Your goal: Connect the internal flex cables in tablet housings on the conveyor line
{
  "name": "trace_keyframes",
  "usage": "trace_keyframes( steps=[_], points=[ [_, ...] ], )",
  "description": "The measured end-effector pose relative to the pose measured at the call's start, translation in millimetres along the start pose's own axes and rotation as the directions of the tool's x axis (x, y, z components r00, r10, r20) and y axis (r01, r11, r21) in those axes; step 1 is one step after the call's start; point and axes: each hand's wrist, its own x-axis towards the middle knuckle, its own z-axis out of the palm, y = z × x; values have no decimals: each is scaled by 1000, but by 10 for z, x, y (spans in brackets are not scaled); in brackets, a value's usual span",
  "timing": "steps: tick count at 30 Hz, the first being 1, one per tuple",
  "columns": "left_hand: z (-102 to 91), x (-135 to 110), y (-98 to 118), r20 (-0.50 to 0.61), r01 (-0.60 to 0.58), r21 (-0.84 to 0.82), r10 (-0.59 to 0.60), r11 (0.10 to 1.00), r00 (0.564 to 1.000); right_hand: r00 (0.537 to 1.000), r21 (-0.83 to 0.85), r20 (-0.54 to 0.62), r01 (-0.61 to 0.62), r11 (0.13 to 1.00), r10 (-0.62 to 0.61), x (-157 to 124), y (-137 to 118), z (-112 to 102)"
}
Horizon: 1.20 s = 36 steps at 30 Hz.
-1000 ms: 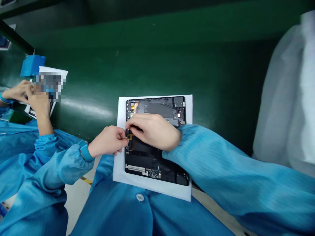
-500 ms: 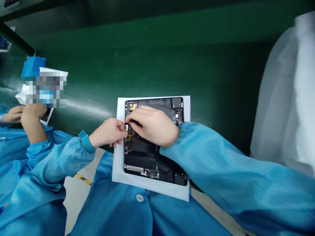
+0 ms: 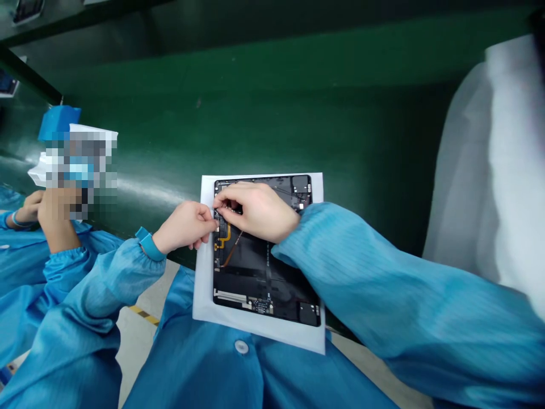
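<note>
An opened black tablet (image 3: 259, 272) lies with its inner parts showing on a white sheet (image 3: 204, 295), at the near edge of a green belt (image 3: 264, 113). My left hand (image 3: 185, 227) is closed in a pinch at the tablet's left edge. My right hand (image 3: 255, 210) bends over the upper left of the tablet, fingertips pressed together on a small part. That part sits at the top of an orange flex cable (image 3: 225, 236). What each pinch holds is too small to name.
At the left a co-worker in a blue coat has hands (image 3: 51, 213) at another tablet on white paper, by a blue block (image 3: 57, 122). A white-clad person's sleeve (image 3: 489, 170) stands at the right. The floor with a yellow stripe (image 3: 142, 312) shows below.
Both my hands have slid up the tablet's left edge, uncovering more of the orange flex cable. The co-worker's hands have dropped lower at the left.
</note>
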Motion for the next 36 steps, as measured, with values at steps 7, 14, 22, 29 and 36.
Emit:
trace_keyframes(
  steps=[7,14,22,29,36],
  points=[
    [-2,-17,4,-60,-39,72,43,997,997,1000,32,0,-8,999,8,-1,19,-12],
    [-26,39,-21,-34,-54,-1,54,999,998,1000,46,-5,-1,999,1,0,23,-14],
    [-81,98,61,21,10,-78,-9,997,1000,999,21,-18,44,999,-44,-10,44,0],
    [-119,87,58,63,-49,-54,52,997,997,996,-21,-25,86,996,-86,-36,50,8],
    [-95,89,55,51,-26,-71,29,997,998,999,15,-24,22,1000,-21,-6,50,24]
  ],
)
